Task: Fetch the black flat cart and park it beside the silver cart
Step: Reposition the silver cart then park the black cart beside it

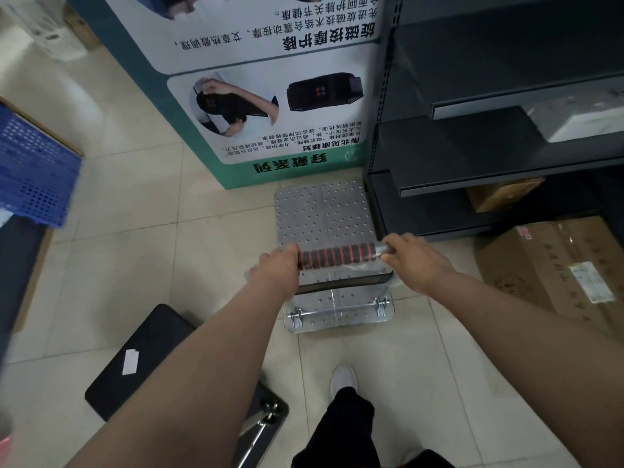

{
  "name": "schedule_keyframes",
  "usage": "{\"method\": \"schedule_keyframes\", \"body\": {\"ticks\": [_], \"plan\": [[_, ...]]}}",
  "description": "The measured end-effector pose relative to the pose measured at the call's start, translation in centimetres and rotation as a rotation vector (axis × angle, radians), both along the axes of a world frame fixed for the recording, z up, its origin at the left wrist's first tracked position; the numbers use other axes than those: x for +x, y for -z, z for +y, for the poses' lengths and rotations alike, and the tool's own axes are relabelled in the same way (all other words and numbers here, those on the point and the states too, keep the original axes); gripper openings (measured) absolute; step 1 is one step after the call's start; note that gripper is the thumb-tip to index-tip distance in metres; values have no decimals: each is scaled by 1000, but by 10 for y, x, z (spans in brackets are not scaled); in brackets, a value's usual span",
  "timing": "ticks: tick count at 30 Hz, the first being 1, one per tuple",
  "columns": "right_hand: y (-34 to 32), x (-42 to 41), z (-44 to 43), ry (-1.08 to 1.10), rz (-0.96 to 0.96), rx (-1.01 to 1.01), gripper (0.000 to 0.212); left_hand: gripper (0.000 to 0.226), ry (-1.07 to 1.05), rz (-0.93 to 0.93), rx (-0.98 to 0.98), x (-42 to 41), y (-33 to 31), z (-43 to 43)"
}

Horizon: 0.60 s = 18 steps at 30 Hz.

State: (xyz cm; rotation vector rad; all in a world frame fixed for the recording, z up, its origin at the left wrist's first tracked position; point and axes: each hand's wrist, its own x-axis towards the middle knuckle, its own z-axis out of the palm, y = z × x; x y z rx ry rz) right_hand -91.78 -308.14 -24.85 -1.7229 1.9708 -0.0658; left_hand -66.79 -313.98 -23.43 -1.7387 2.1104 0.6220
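Note:
The silver cart [320, 211], a perforated metal platform, stands on the tiled floor against a teal display stand and a dark shelf unit. Its handle [337, 255] has a black and red foam grip. My left hand [277, 270] is closed on the handle's left end and my right hand [413, 256] on its right end. The black flat cart [141, 359] lies low on the floor at my lower left, partly hidden under my left forearm, with a white label on its deck and its metal handle hinge showing near my leg.
A teal display stand [256, 96] rises straight ahead. Dark metal shelves [489, 163] fill the right. Cardboard boxes [553, 275] sit on the floor at the right. A blue perforated crate [33, 170] is at the left edge. My foot [343, 378] is between the carts.

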Motion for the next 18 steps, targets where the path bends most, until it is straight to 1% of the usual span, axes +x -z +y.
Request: {"method": "schedule_keyframes", "body": {"ticks": [6,12,18], "plan": [[1,-14,-39,38,-4,38,25,25,30,9,-2,-14,1,-35],[-4,-17,-65,-8,100,80,22,29,34,-19,-24,-19,2,-59],[-7,-18,-69,28,62,93,23,25,24,3,-33,-23,3,-66]]}}
